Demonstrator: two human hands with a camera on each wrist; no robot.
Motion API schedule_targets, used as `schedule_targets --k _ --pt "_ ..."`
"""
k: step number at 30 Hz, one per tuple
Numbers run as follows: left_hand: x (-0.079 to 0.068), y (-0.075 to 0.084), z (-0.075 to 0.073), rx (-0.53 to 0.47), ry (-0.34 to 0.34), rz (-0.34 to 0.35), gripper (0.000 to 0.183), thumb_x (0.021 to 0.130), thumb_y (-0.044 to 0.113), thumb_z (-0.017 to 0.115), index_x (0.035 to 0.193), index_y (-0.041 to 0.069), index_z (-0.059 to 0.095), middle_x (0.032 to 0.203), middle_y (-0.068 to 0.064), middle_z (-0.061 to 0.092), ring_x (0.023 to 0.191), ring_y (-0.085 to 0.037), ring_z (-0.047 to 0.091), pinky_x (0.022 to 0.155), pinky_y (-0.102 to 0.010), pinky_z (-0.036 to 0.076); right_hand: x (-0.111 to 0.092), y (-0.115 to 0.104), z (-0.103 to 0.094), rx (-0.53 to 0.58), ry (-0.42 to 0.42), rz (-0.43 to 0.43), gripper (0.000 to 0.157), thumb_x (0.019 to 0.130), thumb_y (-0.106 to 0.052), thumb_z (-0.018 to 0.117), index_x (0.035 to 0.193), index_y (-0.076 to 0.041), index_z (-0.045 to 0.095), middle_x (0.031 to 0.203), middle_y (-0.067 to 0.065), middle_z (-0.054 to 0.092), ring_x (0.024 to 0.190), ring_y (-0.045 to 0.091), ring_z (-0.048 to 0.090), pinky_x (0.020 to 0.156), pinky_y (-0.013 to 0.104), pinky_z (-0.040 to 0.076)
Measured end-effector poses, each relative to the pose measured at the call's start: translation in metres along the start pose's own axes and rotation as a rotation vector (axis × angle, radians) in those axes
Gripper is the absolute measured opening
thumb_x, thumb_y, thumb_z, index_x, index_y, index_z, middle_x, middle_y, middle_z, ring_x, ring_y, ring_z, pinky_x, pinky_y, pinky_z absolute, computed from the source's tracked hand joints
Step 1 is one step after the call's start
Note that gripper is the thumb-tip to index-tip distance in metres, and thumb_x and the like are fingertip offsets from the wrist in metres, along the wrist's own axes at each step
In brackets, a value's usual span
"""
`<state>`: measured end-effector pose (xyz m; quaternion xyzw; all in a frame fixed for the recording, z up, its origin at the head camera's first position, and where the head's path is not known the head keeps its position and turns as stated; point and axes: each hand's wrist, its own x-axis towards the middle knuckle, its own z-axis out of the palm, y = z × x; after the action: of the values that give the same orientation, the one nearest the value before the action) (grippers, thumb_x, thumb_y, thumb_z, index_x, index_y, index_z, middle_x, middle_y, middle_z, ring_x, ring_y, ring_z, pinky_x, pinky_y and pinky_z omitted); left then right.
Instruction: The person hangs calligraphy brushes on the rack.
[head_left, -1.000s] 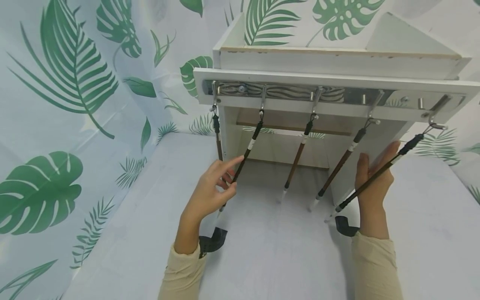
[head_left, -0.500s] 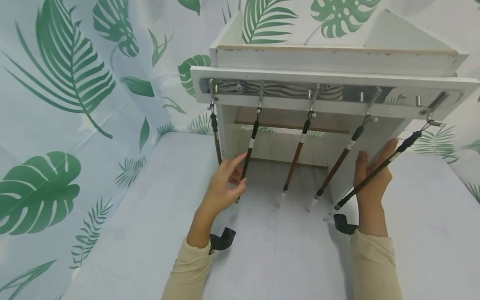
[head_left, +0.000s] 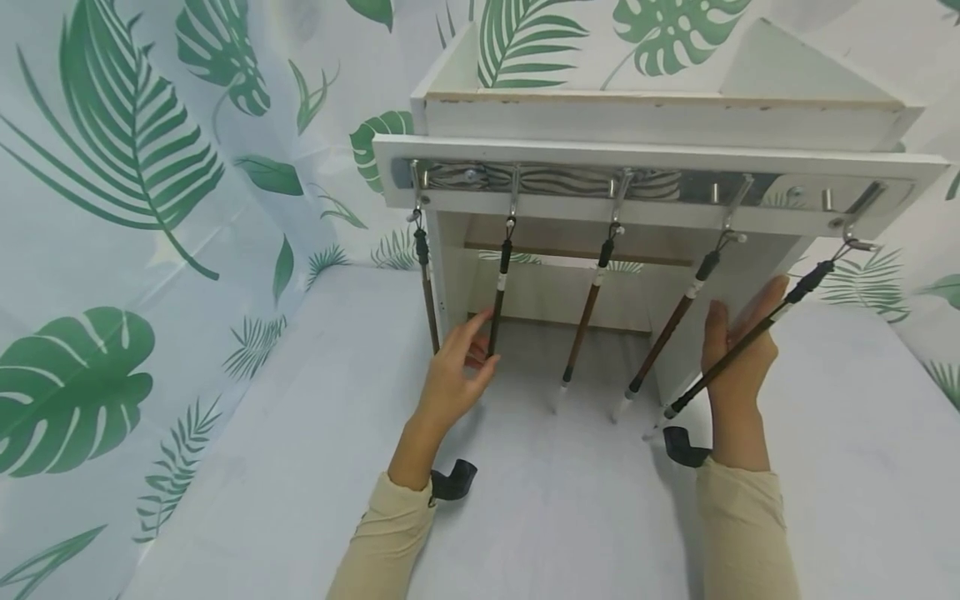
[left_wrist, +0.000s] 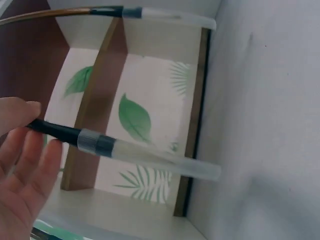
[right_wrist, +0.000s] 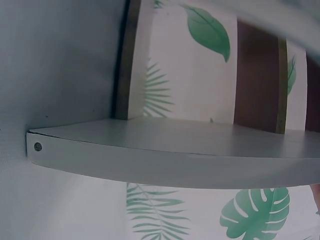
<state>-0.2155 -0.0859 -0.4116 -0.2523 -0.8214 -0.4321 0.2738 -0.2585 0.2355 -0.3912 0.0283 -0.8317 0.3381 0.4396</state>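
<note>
Several calligraphy brushes with dark handles hang by loops from metal hooks along a white hook rail (head_left: 450, 148). My left hand (head_left: 453, 375) holds the second calligraphy brush (head_left: 500, 287) from the left between thumb and fingers, low on its handle. The left wrist view shows this brush's black lower end (left_wrist: 65, 132) and the clear cap (left_wrist: 165, 161) over its tip. At the right, my right hand (head_left: 738, 367) rests against the outer side panel of the white stand (head_left: 765, 242), partly behind the rightmost brush (head_left: 806, 282). The right wrist view shows hardly any of this hand.
Inside the stand, a brown-edged crossbar (head_left: 585, 252) spans between the side panels. The leftmost brush (head_left: 426, 283) hangs close beside my left hand. Leaf-printed cloth (head_left: 180, 333) covers the walls, and the stand is on a white surface (head_left: 570, 500).
My left hand has moved right and slightly upward, and its fingers have come onto the second brush, which now hangs closer to upright. The right hand stays at the side panel.
</note>
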Motion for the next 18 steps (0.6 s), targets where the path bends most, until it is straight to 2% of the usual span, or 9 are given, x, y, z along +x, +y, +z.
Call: schedule_targets --k 6,10,15,18 --pt "-0.0044 -0.0019 0.0002 0.052 -0.038 -0.016 0.056 0.081 0.004 0.066 0.131 0.005 0.042 0.092 -0.011 0.057 0.078 -0.019 0.061 0.066 -0.021 0.056 -0.0004 -0.0038 -0.0050 0.003 0.013 -0.026 0.059 0.096 -0.028 0.040 0.144 -0.024 0.006 0.122 0.035 0.049 0.108 0.051 0.051 0.091 0.063 0.040" --pt "-0.0034 0.0005 -0.0033 0.057 -0.007 -0.001 0.055 0.080 0.005 0.067 0.130 0.005 0.044 0.091 -0.011 0.059 0.078 -0.020 0.061 0.064 -0.023 0.056 0.0001 -0.0063 -0.0061 -0.021 0.009 -0.006 0.058 0.096 -0.029 0.039 0.144 -0.023 0.006 0.122 0.035 0.050 0.107 0.052 0.051 0.090 0.064 0.041" --pt "-0.0009 0.0033 -0.0070 0.035 0.011 0.006 0.054 0.080 0.005 0.067 0.129 0.003 0.046 0.091 -0.013 0.059 0.078 -0.023 0.061 0.064 -0.030 0.057 -0.0009 -0.0079 -0.0038 -0.063 0.021 0.026 0.057 0.097 -0.031 0.037 0.144 -0.024 0.006 0.116 0.037 0.053 0.098 0.053 0.055 0.082 0.064 0.045" --pt "0.0013 0.0040 -0.0092 0.063 0.026 0.040 0.052 0.079 0.005 0.067 0.127 0.002 0.047 0.090 -0.012 0.060 0.077 -0.023 0.061 0.062 -0.029 0.056 0.0003 -0.0071 -0.0006 -0.073 0.011 0.027 0.056 0.097 -0.031 0.037 0.144 -0.022 0.006 0.116 0.037 0.053 0.099 0.053 0.054 0.083 0.064 0.046"
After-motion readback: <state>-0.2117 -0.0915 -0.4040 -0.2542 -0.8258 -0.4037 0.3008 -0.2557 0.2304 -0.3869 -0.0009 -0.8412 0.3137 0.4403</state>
